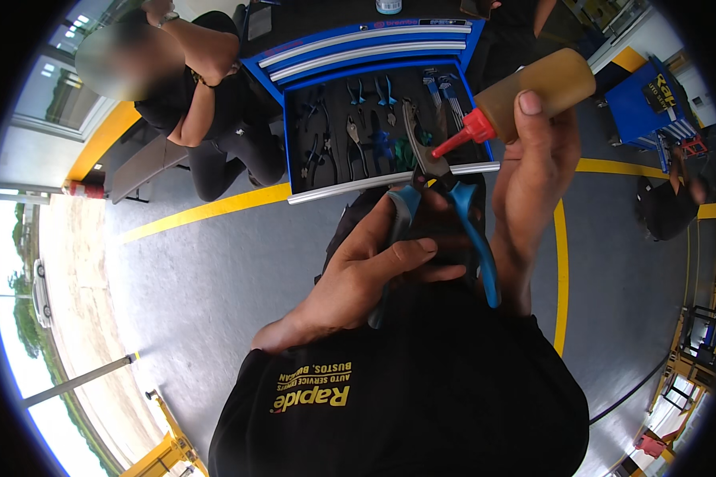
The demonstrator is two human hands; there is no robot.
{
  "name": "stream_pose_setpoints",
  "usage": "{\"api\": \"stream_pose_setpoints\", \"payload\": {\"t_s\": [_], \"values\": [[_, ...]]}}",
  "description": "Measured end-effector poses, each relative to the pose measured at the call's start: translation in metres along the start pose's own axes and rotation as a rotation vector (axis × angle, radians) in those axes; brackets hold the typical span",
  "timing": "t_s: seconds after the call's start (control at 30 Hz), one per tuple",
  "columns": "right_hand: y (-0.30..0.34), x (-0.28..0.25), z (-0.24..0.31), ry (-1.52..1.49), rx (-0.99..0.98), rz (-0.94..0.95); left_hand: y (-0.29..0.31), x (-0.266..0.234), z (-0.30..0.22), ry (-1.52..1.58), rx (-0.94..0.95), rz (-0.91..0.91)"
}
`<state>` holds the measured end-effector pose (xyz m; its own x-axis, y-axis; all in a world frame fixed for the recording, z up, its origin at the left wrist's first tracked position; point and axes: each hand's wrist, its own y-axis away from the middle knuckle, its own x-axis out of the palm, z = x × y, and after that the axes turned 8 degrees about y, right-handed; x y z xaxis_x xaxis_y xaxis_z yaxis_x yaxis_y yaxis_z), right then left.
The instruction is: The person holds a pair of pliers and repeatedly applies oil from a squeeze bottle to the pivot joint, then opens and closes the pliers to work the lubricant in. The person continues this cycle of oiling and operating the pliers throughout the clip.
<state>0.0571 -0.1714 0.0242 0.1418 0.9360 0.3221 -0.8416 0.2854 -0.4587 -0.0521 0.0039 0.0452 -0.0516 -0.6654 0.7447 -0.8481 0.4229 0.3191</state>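
Observation:
My left hand [358,274] is closed round one handle of a pair of long-nosed pliers [433,165] with blue and black grips. The pliers' handles are spread apart, and their jaws point away from me. My right hand [539,159] grips a squeeze bottle [550,89] of amber liquid, its thumb along the side. The bottle is tilted, and its red nozzle [457,139] reaches down to the pliers' joint; whether it touches cannot be told. Just beyond is an open drawer [374,188] with pliers and other hand tools on a dark lining.
The drawer belongs to a blue tool cabinet [366,52]. A person in dark clothes [215,127] sits at the left, near a low bench [147,168]. Another person [667,205] crouches at the far right below a blue tool cart [652,107]. Yellow lines [561,278] cross the grey floor.

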Motion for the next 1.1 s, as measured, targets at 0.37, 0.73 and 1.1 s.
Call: {"api": "stream_pose_setpoints", "payload": {"t_s": [0.37,0.73,1.1], "values": [[0.0021,-0.0016,0.0017,0.004,-0.027,0.035,-0.0013,-0.0034,0.005,0.009,0.006,0.001],[0.0033,-0.0027,-0.0006,0.011,-0.046,0.042,-0.0016,-0.0057,0.0076,0.01,0.011,-0.004],[0.0016,0.0003,0.0035,0.01,-0.06,0.022,-0.0039,-0.0068,0.0077,0.0,0.011,0.003]]}}
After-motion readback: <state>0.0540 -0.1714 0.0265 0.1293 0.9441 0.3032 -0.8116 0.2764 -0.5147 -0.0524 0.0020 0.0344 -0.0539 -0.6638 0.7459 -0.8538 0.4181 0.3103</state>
